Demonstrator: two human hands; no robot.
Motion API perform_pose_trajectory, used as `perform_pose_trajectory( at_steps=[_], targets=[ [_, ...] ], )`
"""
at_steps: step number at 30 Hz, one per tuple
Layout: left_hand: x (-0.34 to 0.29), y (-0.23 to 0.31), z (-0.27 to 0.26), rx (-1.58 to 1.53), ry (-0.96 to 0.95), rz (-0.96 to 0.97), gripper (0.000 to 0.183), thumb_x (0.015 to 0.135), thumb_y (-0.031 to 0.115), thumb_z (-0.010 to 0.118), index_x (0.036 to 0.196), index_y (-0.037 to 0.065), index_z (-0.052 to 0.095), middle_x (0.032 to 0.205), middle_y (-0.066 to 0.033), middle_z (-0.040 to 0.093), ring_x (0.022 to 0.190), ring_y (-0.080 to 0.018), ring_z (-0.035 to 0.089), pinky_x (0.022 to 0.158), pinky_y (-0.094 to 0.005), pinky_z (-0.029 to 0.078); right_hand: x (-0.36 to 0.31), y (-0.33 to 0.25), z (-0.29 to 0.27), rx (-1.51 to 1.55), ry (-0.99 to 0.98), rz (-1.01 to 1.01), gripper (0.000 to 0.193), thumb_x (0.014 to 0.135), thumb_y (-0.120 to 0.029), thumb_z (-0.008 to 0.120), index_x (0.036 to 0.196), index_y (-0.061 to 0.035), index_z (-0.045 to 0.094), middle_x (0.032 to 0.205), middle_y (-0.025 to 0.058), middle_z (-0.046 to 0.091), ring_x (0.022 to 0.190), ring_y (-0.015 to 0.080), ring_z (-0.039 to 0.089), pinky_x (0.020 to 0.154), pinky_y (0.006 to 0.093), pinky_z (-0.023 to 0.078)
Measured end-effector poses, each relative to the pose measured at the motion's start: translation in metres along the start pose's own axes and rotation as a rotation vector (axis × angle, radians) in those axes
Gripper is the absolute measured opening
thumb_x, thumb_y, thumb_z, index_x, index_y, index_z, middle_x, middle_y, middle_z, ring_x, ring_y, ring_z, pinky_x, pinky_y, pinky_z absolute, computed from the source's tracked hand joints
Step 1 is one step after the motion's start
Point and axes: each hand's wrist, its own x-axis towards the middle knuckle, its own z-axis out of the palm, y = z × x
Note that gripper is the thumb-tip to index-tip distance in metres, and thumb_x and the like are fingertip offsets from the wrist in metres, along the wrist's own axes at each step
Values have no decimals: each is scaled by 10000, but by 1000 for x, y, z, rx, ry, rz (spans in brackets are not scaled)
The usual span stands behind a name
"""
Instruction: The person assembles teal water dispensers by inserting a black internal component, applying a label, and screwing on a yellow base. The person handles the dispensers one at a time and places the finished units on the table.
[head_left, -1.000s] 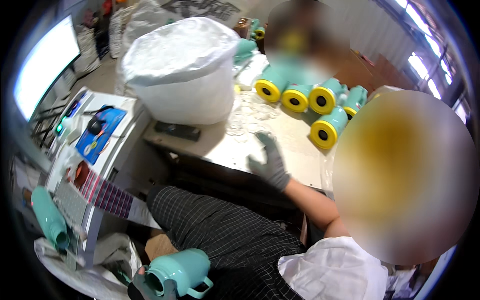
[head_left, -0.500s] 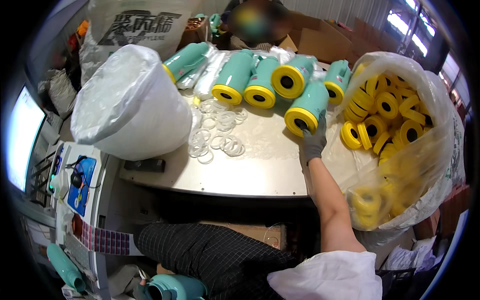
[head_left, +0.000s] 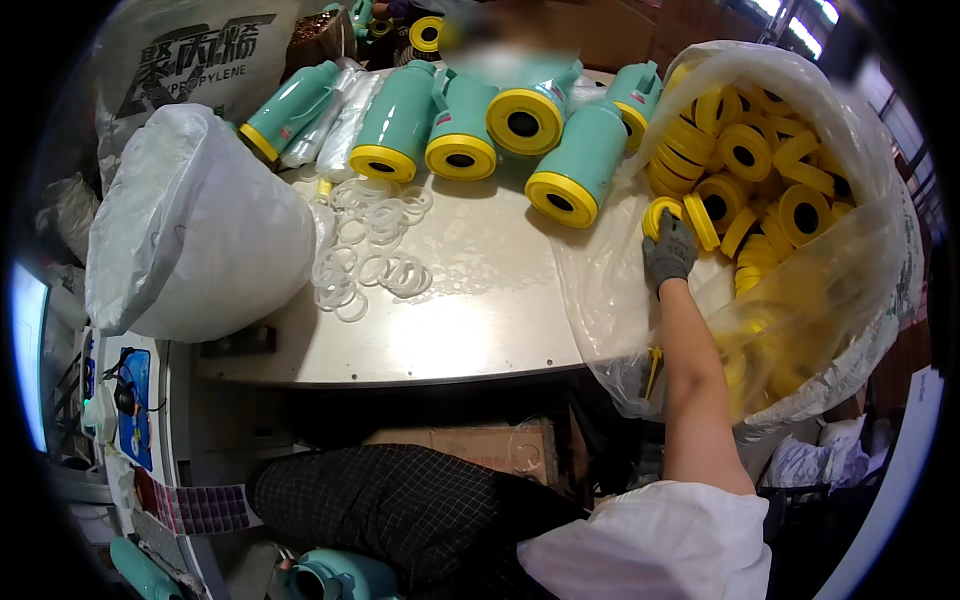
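My right hand, in a grey glove, has its fingers closed on a yellow round base cap at the mouth of the clear plastic bag. Low in the view, my left hand is at the rim of a teal thermos shell beside my leg; only part of that hand shows, its fingers around the rim. On the table, the nearest teal thermos shell lies with its yellow base towards me, left of my right hand. Several more such shells lie along the far side.
A large clear bag of yellow caps fills the table's right side. White rings lie loose on the white table, beside a white sack. A computer screen stands far left. Someone is across the table.
My right hand has left the base of the nearest thermos shell and moved right to a yellow cap at the bag. The view has shifted; my left hand stays by the lower shell.
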Motion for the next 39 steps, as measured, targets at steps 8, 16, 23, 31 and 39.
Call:
perform_pose_trajectory(
  at_steps=[8, 16, 23, 31, 39],
  targets=[
    [-49, -50, -32, 20, 563, -161, 595, 946, 236, 738, 1437, -31, 531, 1350, -170, 601, 1215, -281, 607, 1063, -410, 487, -28, -62, -38, 1147, 316, -14, 437, 955, -191, 763, 1319, 18, 640, 1088, 133, 689, 957, 239, 660, 887, 364, 542],
    [-80, -78, -25, -1005, 870, -379, 356, 1132, 330, 458, 1304, 73, 633, 1207, -37, 673, 1089, -157, 630, 1013, -340, 504, -223, -310, -174, 1460, -254, -879, 348, 1095, -170, 563, 1360, 50, 613, 1284, 179, 699, 1090, 224, 700, 941, 362, 582],
    [-101, -62, 36, -1589, 1135, -474, 386, 1121, 391, 472, 1310, 82, 605, 1273, -64, 659, 1224, -200, 614, 1065, -368, 494, -360, -387, -330, 1960, -512, -1553, 576, 837, -230, 825, 1331, 14, 658, 1017, 116, 616, 886, 244, 579, 779, 367, 495],
    [-115, -85, 56, -868, 861, -471, 372, 1131, 365, 471, 1302, 46, 559, 1229, -51, 630, 1124, -157, 629, 976, -328, 538, -366, -375, -322, 1945, -595, -1676, 479, 897, -216, 724, 1310, 18, 664, 1017, 127, 602, 868, 246, 555, 770, 366, 481],
    [-96, -50, 15, -898, 1170, -470, 344, 1137, 357, 447, 1246, 57, 575, 1167, -41, 622, 1046, -128, 626, 944, -307, 521, -380, -377, -327, 1888, -1013, -1238, 493, 1103, -333, 486, 1357, 74, 597, 1175, 138, 657, 1022, 203, 623, 931, 356, 509]
  ],
)
